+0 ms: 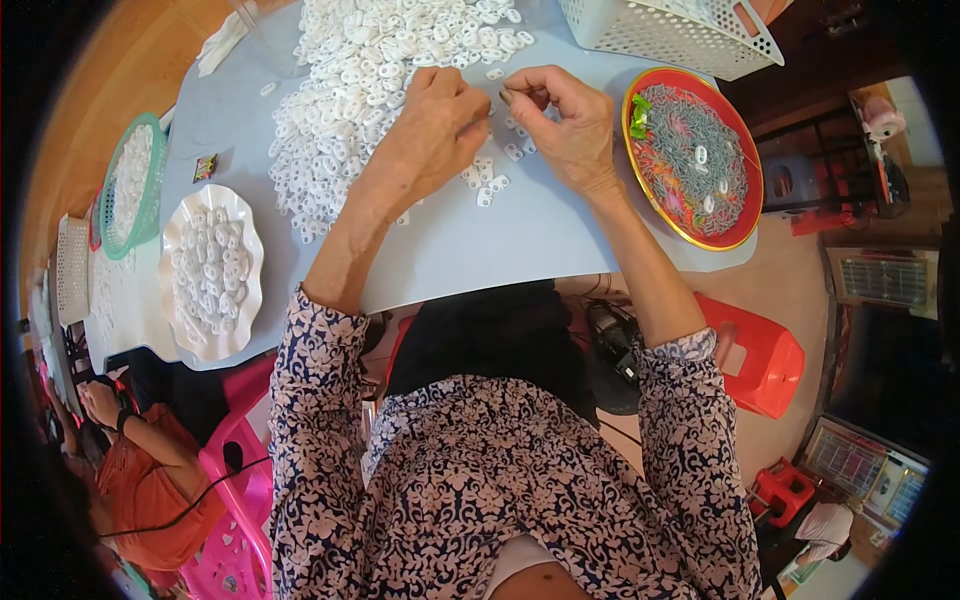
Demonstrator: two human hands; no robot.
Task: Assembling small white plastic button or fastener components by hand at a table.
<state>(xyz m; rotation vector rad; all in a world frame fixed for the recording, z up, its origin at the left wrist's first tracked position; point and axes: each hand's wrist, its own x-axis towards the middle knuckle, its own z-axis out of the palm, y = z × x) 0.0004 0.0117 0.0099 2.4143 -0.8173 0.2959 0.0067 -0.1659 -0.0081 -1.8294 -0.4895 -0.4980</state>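
My left hand [432, 135] is curled over the right side of a big heap of small white oval plastic pieces with holes [335, 130]. Its fingertips are turned down and mostly hidden, so what they hold does not show. Close by on the right, my right hand [568, 125] has thumb and index finger pinched together; anything between them is too small to name. Several loose white pieces [486, 185] lie on the table between and below the hands. Beside my right wrist stands a red, gold-rimmed bowl [755, 190] of small grey and reddish slender parts [700, 140], with a few white pieces on top.
A scalloped white dish [250, 330] of white pieces sits at the left of the grey table [520, 245], near a green basket [157, 170]. A perforated grey basket [680, 40] is at the far right. Another person [150, 460] sits at lower left by a pink chair [235, 480].
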